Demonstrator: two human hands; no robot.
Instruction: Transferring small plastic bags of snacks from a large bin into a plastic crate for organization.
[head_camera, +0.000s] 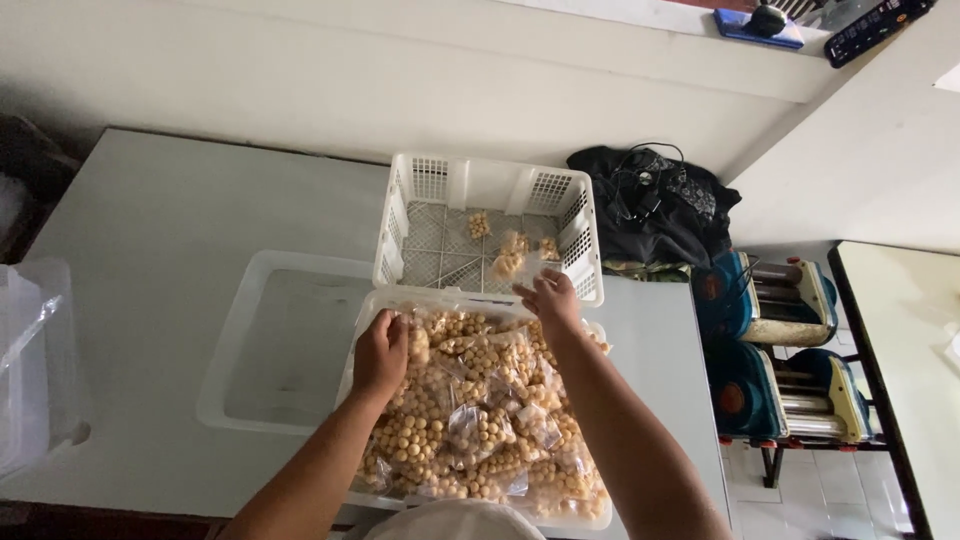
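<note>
A small clear packet of round snacks is pinched in the right hand, held over the near rim of the white slotted basket. The left hand is closed on packets heaped in the clear tub on the grey table.

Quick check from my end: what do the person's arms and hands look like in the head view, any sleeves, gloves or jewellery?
Both forearms are bare, with no sleeves in view. The left hand and the right hand wear no gloves. No watch, bracelet or ring can be made out, though the picture is too small to rule out a thin ring. No cables or markings show on either arm.
</note>
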